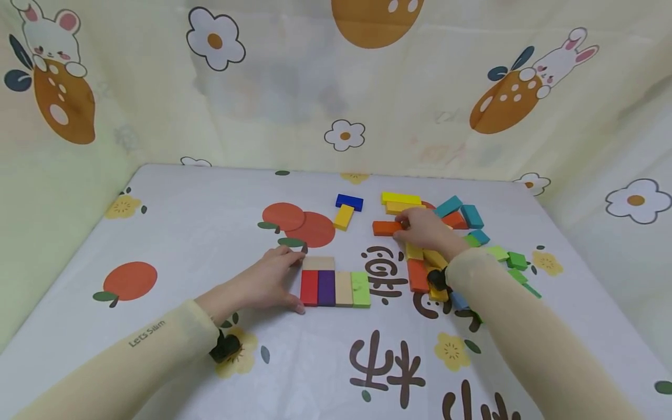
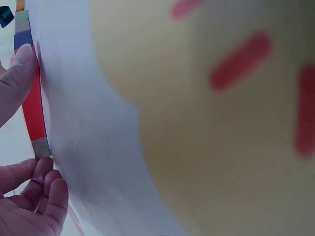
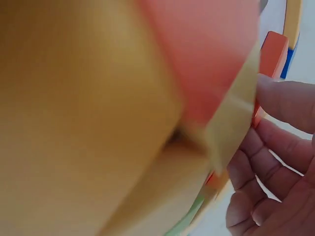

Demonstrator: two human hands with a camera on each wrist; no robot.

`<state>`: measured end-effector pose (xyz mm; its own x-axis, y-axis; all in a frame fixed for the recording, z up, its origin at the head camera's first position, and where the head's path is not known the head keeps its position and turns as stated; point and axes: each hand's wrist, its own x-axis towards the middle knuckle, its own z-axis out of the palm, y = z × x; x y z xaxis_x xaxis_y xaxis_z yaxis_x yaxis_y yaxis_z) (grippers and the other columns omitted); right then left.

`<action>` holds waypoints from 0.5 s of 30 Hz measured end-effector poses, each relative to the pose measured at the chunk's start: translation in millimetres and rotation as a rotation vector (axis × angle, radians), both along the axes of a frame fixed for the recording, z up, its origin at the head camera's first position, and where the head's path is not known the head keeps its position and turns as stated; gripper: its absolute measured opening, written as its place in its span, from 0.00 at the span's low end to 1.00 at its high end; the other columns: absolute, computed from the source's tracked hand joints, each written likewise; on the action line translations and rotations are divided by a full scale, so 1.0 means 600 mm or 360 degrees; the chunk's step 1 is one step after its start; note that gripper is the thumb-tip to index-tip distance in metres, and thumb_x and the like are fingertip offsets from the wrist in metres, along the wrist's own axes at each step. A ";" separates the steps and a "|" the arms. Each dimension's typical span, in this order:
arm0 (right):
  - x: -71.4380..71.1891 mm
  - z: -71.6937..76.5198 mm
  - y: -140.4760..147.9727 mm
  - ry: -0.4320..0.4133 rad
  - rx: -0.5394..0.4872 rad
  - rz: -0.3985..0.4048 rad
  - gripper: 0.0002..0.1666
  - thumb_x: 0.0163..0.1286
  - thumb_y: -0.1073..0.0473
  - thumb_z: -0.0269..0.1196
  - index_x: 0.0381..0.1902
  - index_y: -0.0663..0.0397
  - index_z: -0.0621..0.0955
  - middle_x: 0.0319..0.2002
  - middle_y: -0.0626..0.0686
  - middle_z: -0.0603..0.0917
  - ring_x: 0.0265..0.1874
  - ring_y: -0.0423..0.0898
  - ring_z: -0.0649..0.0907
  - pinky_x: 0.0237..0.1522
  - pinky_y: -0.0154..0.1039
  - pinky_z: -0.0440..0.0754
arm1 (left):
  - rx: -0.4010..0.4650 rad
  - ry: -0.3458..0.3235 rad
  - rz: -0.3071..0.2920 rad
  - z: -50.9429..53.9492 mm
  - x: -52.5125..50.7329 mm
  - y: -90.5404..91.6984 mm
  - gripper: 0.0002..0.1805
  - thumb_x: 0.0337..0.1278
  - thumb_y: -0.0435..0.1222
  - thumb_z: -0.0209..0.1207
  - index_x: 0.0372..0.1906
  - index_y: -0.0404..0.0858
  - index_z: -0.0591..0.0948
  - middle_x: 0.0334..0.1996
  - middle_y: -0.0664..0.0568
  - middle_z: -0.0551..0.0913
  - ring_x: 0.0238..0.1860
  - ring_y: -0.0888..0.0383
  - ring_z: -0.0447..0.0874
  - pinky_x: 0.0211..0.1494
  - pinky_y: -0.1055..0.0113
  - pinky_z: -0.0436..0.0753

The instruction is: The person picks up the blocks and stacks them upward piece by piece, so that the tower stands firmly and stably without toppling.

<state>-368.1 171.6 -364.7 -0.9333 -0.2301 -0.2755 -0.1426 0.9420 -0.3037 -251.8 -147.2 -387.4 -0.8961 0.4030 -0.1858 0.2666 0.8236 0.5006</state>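
On the tabletop, a beige block lies across the upper ends of a red block and a purple block. A second beige block and a light green block stand alongside in the same row. My left hand rests at this group's left side, thumb on the red block and fingertips by the upper beige block. To the right, my right hand pinches an orange block at its right end between thumb and index finger.
A blue block and a yellow-orange block lie beyond the row. Yellow blocks sit behind my right hand. Loose teal blocks, green blocks and an orange-red block lie around my right wrist. Printed cloth forms the back wall.
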 end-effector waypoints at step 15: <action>0.071 0.006 -0.074 -0.0158 -0.0072 0.0421 0.21 0.72 0.57 0.67 0.60 0.58 0.83 0.51 0.55 0.88 0.50 0.51 0.82 0.61 0.49 0.82 | -0.0009 -0.0018 0.0002 0.003 0.001 0.002 0.53 0.41 0.49 0.81 0.73 0.34 0.70 0.62 0.44 0.75 0.66 0.46 0.70 0.68 0.51 0.80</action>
